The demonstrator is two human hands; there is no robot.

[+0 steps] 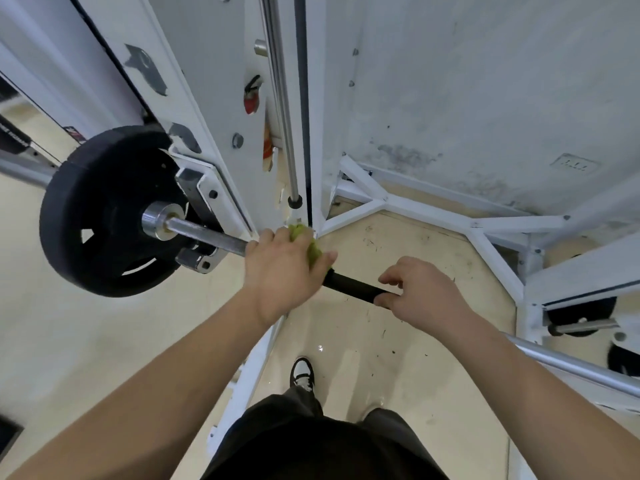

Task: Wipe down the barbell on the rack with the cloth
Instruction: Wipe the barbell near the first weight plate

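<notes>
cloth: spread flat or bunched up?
Bunched. The yellow-green cloth shows only as a wad under the left hand, pressed on the barbell.

The left hand (280,271) hides most of the green cloth (304,242) and the barbell (207,233) beneath it. The bar's right end runs off the frame edge.

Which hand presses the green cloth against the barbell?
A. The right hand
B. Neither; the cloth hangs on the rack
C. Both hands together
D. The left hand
D: the left hand is wrapped over the green cloth on the barbell, while the right hand holds the bar's black grip with no cloth.
</notes>
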